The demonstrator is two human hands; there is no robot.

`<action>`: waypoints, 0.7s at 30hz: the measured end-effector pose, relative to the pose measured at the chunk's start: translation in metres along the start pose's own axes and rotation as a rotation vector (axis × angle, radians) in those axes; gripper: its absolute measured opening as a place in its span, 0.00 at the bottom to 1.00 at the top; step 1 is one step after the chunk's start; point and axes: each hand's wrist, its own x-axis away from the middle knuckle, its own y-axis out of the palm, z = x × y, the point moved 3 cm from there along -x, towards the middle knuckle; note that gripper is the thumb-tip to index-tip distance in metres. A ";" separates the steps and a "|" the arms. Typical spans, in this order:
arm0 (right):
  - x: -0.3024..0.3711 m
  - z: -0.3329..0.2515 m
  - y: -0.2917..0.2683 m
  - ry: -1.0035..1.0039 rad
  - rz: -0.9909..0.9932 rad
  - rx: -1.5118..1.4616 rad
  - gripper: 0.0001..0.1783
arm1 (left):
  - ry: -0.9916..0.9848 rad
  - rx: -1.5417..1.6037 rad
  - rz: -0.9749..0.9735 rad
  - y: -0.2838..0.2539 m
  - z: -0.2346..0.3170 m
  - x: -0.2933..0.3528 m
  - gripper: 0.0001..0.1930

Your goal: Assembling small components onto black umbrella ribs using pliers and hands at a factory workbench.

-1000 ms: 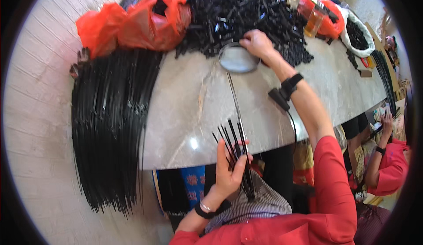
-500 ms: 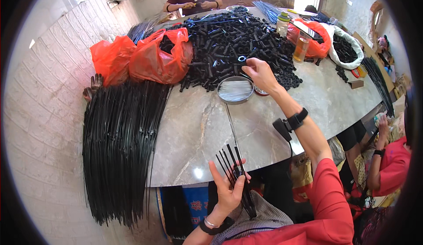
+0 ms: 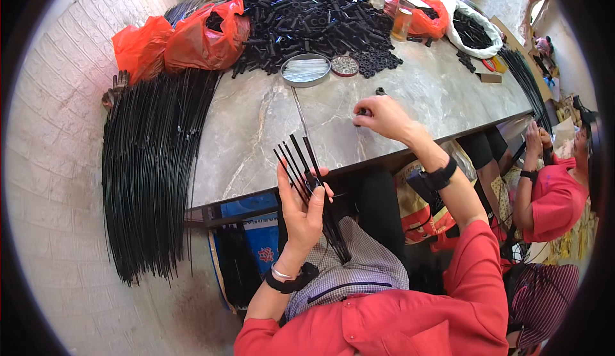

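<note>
My left hand (image 3: 298, 220) is closed around several thin black rods (image 3: 295, 164) and a small black fitting (image 3: 312, 182), held upright over my lap in front of the table edge. The rods fan out at the top, and their lower ends hang down toward the checked cloth on my lap. Above the near part of the table, my right hand (image 3: 392, 120) pinches a small black tubular piece (image 3: 363, 112). Another dark end (image 3: 380, 91) shows behind its knuckles; I cannot tell whether it belongs to the same piece.
A big heap of black tubular parts (image 3: 307, 23) covers the far table. Before it stand a round tin (image 3: 306, 84) of thin whitish sticks and a red-rimmed dish (image 3: 344, 66). Long black rods (image 3: 154, 177) overhang the left edge. Red bags (image 3: 205, 42) flank the heap. Someone in red (image 3: 556, 189) sits right.
My right hand has come back from the heap toward me, now with the small black piece. My left hand still grips the rods. The view has tilted down.
</note>
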 end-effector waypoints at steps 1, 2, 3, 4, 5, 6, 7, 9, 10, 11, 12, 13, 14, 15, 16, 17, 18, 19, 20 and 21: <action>0.002 0.009 0.009 -0.018 -0.050 0.056 0.14 | 0.001 0.005 -0.006 0.003 0.002 0.002 0.38; 0.002 0.007 0.014 -0.022 -0.028 -0.006 0.16 | 0.006 0.000 -0.005 0.003 0.004 0.005 0.38; 0.004 0.008 0.014 -0.027 -0.024 -0.008 0.16 | 0.014 0.010 -0.006 0.003 0.005 0.007 0.37; 0.009 0.011 0.013 0.010 -0.022 -0.009 0.19 | 0.021 0.019 -0.008 0.004 0.006 0.008 0.36; 0.013 0.010 0.013 0.047 -0.023 -0.011 0.22 | 0.023 0.014 -0.007 0.003 0.007 0.010 0.36; 0.020 0.010 0.011 0.044 -0.022 -0.015 0.22 | 0.017 0.016 -0.018 0.004 0.007 0.010 0.35; 0.028 0.009 0.004 -0.014 0.107 0.091 0.23 | 0.009 0.018 -0.031 0.005 0.007 0.010 0.34; 0.043 -0.012 -0.005 -0.076 0.226 0.182 0.25 | 0.005 0.009 -0.031 0.005 0.008 0.009 0.31; 0.047 -0.034 -0.011 -0.015 0.151 -0.011 0.25 | -0.009 0.009 -0.027 0.002 0.008 0.010 0.30; 0.053 -0.046 -0.012 0.057 0.079 -0.194 0.24 | -0.023 0.019 -0.032 0.002 0.006 0.010 0.29; 0.060 -0.055 -0.008 0.028 0.044 -0.371 0.22 | -0.032 0.014 -0.041 0.004 0.007 0.009 0.28; 0.066 -0.068 -0.005 0.033 -0.025 -0.562 0.22 | -0.041 0.009 -0.049 0.007 0.008 0.008 0.27; 0.071 -0.077 0.002 -0.005 -0.052 -0.708 0.22 | -0.043 0.034 -0.055 0.011 0.009 0.008 0.25; 0.072 -0.085 0.010 -0.045 -0.079 -0.856 0.23 | -0.047 0.033 -0.056 0.012 0.008 0.007 0.25; 0.074 -0.097 0.015 -0.038 -0.161 -0.959 0.24 | -0.060 0.008 -0.080 0.014 0.007 0.007 0.24; 0.075 -0.108 0.017 -0.034 -0.245 -1.061 0.24 | -0.070 -0.017 -0.103 0.015 0.008 0.007 0.23; 0.074 -0.108 0.024 -0.063 -0.283 -1.042 0.25 | -0.063 -0.008 -0.107 0.017 0.010 0.007 0.23; 0.074 -0.110 0.025 -0.031 -0.338 -0.987 0.25 | -0.063 -0.010 -0.105 0.019 0.014 0.006 0.23; 0.073 -0.111 0.023 0.010 -0.403 -1.007 0.24 | -0.063 0.004 -0.093 0.021 0.015 0.006 0.23; 0.072 -0.111 0.022 0.050 -0.469 -1.026 0.24 | -0.063 0.019 -0.080 0.022 0.016 0.007 0.23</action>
